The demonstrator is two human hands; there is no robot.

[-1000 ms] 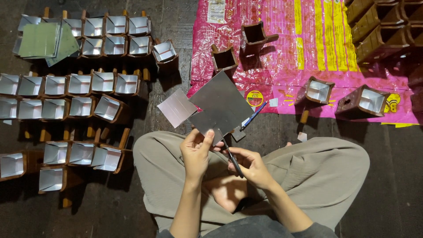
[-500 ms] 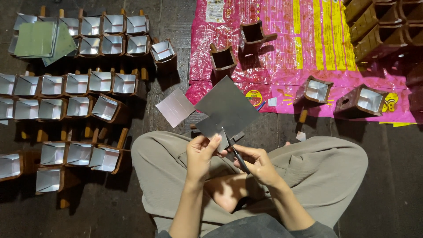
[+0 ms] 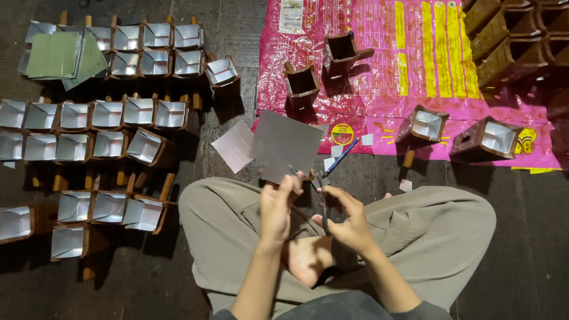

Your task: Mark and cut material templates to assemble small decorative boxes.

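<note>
My left hand [image 3: 277, 204] pinched the grey sheet [image 3: 285, 146] at its lower edge, my right grip [image 3: 347, 213] closed around scissors [image 3: 322, 198] just beside it.

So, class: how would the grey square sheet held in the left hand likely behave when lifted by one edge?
The grey square sheet looks thin, so probably light. It stands flat above the left hand, suggesting card-like stiffness. Scissors in the right hand meet its edge, so it likely cuts and creases easily.

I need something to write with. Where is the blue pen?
In the head view, the blue pen lies on the dark floor ahead of the right hand, its tip at the pink sheet's near edge.
</note>
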